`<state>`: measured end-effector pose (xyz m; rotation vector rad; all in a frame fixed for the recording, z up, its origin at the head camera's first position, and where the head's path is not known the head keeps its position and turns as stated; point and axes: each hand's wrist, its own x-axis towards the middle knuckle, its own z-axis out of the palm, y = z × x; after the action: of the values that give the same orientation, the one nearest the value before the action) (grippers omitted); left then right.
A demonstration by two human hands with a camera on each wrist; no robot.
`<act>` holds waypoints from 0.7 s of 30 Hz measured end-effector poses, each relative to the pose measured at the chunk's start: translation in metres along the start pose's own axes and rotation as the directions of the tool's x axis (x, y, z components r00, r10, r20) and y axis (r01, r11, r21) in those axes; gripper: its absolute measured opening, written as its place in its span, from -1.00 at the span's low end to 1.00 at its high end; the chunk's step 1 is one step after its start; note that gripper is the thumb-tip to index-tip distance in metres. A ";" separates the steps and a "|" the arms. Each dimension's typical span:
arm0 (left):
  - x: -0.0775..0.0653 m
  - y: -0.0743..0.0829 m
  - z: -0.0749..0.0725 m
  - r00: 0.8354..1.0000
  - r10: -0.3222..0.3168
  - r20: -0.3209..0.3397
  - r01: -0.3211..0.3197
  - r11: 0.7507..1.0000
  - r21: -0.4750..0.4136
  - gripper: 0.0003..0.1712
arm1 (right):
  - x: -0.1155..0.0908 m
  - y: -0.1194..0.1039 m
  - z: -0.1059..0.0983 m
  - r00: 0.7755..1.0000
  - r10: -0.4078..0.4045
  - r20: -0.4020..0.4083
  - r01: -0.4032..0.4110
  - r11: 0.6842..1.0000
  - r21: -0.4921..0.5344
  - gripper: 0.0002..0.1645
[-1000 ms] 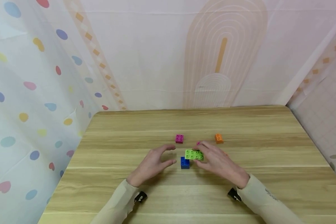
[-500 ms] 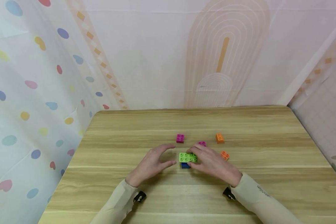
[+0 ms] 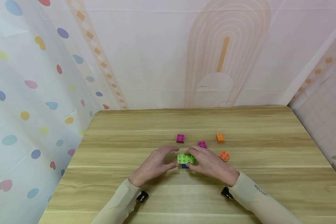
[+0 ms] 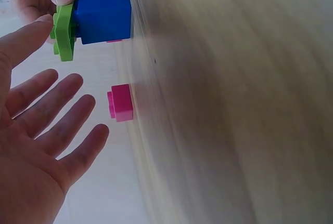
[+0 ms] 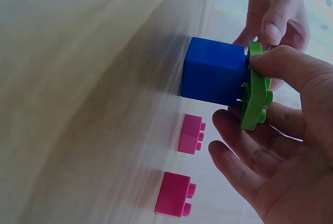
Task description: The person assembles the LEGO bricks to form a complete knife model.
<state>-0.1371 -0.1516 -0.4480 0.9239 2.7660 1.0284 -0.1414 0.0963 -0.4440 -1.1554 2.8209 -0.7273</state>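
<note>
My right hand point(image 3: 214, 165) pinches a thin lime-green toy building brick point(image 3: 182, 159) by its long sides, between thumb and fingers. Below it a blue building brick point(image 4: 105, 15) stands on the table, mostly covered in the head view. In the right wrist view the green brick point(image 5: 255, 91) sits slightly tilted over the studs of the blue brick point(image 5: 213, 70), with a narrow gap showing. My left hand point(image 3: 155, 165) is at the green brick's left end, fingers spread and relaxed, its thumb tip right by that end.
Two magenta bricks, one farther back point(image 3: 180, 138) and one just beyond my right fingers point(image 3: 202, 144), lie on the wooden table point(image 3: 123, 133). To the right are two orange bricks, one at the back point(image 3: 220, 138) and one nearer point(image 3: 224, 156). A patterned curtain point(image 3: 156, 62) hangs behind.
My right hand has carried the green brick left and down over the blue brick, covering most of it. My left hand has shifted slightly right, toward the green brick.
</note>
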 end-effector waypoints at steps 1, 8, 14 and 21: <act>0.000 0.000 0.000 1.000 -0.002 0.003 0.002 1.000 0.005 -0.37 | 0.000 0.000 0.000 1.000 0.001 0.003 -0.001 1.000 0.001 -0.54; 0.004 0.003 0.003 0.999 -0.006 0.041 0.004 0.999 0.051 -0.47 | 0.002 -0.001 -0.001 1.000 0.001 0.022 -0.001 1.000 0.005 -0.55; 0.006 0.004 0.006 0.999 0.007 0.039 -0.010 0.997 0.080 -0.61 | 0.001 -0.001 -0.001 1.000 0.003 0.028 -0.004 1.000 0.011 -0.56; 0.004 0.005 0.007 0.999 0.031 0.030 -0.034 0.994 0.101 -0.64 | 0.001 0.001 -0.002 0.999 0.010 0.049 -0.011 0.999 0.040 -0.62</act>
<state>-0.1363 -0.1427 -0.4500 0.9907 2.8119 0.8795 -0.1428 0.0969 -0.4421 -1.1356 2.7579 -0.7408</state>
